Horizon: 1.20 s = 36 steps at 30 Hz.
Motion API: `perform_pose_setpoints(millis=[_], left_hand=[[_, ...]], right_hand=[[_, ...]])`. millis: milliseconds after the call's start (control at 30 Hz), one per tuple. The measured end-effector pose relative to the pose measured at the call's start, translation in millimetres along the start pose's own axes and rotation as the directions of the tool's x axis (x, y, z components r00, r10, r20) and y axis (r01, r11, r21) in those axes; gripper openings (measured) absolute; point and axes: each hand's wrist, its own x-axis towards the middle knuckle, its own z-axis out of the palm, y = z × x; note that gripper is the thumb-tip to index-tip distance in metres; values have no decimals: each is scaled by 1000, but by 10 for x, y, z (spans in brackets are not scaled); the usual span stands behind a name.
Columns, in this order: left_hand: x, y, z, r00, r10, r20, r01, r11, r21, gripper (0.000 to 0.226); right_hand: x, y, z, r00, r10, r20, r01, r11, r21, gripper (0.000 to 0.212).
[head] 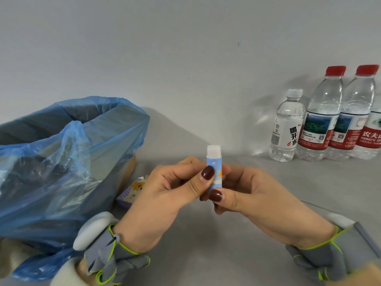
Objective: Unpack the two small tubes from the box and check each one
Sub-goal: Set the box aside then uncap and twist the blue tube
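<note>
Plain grey wall rises behind a smooth grey worktop (206, 254). Held upright above its middle, a small blue printed tube (214, 168) with a white waxy top is clamped between the fingers of the left hand (165, 195) and the right hand (257, 195). At the left stands a bin lined with a blue plastic bag (61, 162), a small purple cardboard box (132, 193) lying just beside it. Four clear water bottles (329, 120) line the far right wall.

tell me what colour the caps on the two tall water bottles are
Red, on both tall clear plastic water bottles, clearest in the head view.
</note>
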Motion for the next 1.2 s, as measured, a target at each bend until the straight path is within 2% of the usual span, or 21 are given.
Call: perform_pose_setpoints(millis=[300, 433, 700, 767, 833, 1000, 1067, 1133, 1200], left_hand=[[0, 5, -1, 1000, 0, 17, 1, 997, -83, 33], [-5, 9, -2, 1000, -2, 17, 3, 998, -67, 35], [4, 30, 5, 995, -39, -92, 39, 999, -3, 29], [3, 48, 12, 995, -24, -96, 28, 999, 38, 29], [6, 52, 17, 995, -27, -101, 34, 997, 75, 28], [9, 26, 6, 994, -50, -94, 57, 996, 74, 25], [10, 6, 0, 996, -44, -74, 48, 997, 59, 22], [11, -19, -10, 997, -40, -65, 42, 999, 18, 24], [12, -31, -13, 997, -52, -57, 49, 998, -49, 30]], right_hand=[[-4, -32, -6, 995, -29, 93, 22, 997, 78, 21], [-19, -38, -9, 994, -27, 110, 23, 999, 37, 22], [-30, -34, -24, 999, 32, 21, -30, 994, -103, 27], [-25, -20, -34, 997, 60, -39, -64, 992, -109, 37], [-22, -15, -39, 993, 72, -90, -81, 992, -102, 38], [-15, -16, -37, 992, 78, -102, -88, 991, -99, 42], [-14, -17, -41, 995, 73, -74, -78, 995, -66, 37], [-10, -19, -41, 998, 46, -34, -48, 997, -54, 21], [-12, -21, -33, 1000, 10, 7, -10, 999, -41, 15]])
